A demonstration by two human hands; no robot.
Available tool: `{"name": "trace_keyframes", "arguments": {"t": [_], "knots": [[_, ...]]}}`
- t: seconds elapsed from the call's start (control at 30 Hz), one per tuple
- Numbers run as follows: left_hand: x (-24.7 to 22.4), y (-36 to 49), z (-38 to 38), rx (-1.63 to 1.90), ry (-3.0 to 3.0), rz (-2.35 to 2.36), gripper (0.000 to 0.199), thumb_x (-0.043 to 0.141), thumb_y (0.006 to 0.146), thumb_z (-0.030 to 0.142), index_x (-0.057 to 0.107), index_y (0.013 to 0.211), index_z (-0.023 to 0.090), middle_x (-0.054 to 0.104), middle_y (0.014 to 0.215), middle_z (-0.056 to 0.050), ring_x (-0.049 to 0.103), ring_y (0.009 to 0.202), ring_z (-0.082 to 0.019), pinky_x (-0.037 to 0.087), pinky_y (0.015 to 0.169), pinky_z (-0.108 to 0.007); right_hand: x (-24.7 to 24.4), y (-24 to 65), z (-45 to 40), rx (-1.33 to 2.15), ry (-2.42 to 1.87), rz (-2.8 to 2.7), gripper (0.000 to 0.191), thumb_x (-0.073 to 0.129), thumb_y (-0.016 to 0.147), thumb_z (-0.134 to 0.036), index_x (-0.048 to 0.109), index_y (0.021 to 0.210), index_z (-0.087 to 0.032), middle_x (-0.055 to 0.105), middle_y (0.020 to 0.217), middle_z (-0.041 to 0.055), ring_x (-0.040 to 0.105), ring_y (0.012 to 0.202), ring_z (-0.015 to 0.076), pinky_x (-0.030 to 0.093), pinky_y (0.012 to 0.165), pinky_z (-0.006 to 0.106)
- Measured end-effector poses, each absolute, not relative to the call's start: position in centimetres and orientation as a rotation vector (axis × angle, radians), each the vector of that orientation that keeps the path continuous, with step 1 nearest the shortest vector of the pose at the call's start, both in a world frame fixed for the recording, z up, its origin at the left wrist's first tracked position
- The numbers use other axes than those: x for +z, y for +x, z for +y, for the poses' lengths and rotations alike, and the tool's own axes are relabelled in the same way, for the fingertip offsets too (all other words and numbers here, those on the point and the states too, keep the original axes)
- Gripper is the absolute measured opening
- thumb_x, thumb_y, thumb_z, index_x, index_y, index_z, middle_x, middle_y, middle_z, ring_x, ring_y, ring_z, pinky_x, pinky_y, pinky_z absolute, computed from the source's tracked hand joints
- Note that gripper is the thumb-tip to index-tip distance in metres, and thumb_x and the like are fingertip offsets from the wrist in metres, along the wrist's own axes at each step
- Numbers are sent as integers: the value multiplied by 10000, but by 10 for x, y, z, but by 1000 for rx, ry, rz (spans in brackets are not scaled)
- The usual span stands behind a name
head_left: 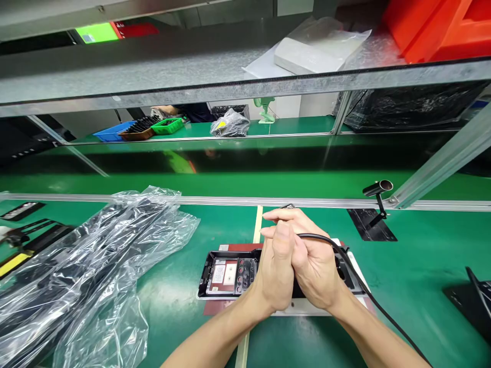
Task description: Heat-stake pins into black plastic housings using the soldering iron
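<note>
My left hand [278, 268] and my right hand [316, 260] are pressed together, fingers closed, above a long black plastic housing [202, 273]. A black cable [355, 273] comes out from between them, passes over my right hand and trails to the lower right. Whatever sits at its end is hidden inside the grip. The housing lies flat on a reddish-brown board [215, 307]. At its left end, a framed compartment shows white labels [229, 274] and a row of round holes. My hands cover its middle.
Clear plastic bags [115, 271] with long dark parts lie at left. A small black tube on a stand [378, 189] rises at right, near a metal post [448, 153]. A metal shelf [172, 51] spans overhead. Farther right sits a black angled part [470, 299].
</note>
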State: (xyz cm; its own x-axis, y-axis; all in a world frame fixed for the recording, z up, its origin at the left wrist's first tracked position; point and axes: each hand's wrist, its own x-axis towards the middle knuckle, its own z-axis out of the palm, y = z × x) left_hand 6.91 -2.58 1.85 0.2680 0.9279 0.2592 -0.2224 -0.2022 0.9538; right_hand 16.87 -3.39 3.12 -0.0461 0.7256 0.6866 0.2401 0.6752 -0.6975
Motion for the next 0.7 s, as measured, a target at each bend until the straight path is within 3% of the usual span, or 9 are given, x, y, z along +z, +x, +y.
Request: {"name": "trace_keyframes", "arguments": {"t": [0.13, 0.27, 0.37, 0.47, 0.6, 0.7], "knots": [[17, 70, -27, 1273, 1364, 731, 507, 371, 1070, 563, 551, 758, 205, 578, 807, -18, 526, 783, -180, 453, 756, -337, 32, 169, -34, 489, -801, -1613, 295, 472, 1047, -231, 767, 1049, -219, 727, 1198, 85, 651, 1191, 218, 521, 1006, 395], [17, 72, -26, 1311, 1367, 733, 506, 364, 1067, 567, 534, 749, 213, 558, 768, -14, 512, 732, -179, 468, 739, -346, 36, 167, -34, 561, -777, -1581, 262, 503, 1033, -223, 764, 1019, -233, 761, 1102, 68, 686, 1070, 217, 529, 963, 407], [20, 74, -26, 1308, 1381, 700, 507, 347, 1067, 568, 544, 764, 212, 606, 853, -43, 574, 828, -207, 487, 791, -365, 37, 166, -34, 586, -761, -1561, 270, 487, 1043, -241, 755, 1075, -249, 777, 1072, 59, 692, 967, 208, 529, 925, 409], [22, 75, -26, 1332, 1372, 717, 514, 336, 1061, 584, 535, 758, 220, 633, 906, -63, 606, 915, -236, 498, 833, -382, 35, 166, -33, 583, -749, -1557, 263, 484, 1047, -254, 738, 1114, -246, 781, 1059, 55, 693, 967, 210, 502, 990, 433], [23, 76, -25, 1322, 1388, 761, 550, 330, 1047, 618, 494, 687, 236, 584, 779, -44, 561, 813, -226, 497, 792, -378, 34, 166, -32, 590, -727, -1557, 265, 472, 1048, -278, 726, 995, -228, 756, 942, 58, 682, 893, 215, 529, 889, 409], [24, 77, -24, 1319, 1400, 765, 570, 319, 1037, 644, 502, 682, 237, 577, 766, -43, 554, 801, -226, 493, 773, -370, 35, 166, -31, 602, -742, -1560, 294, 450, 1057, -300, 721, 971, -226, 751, 958, 72, 674, 875, 215, 537, 859, 405]]}}
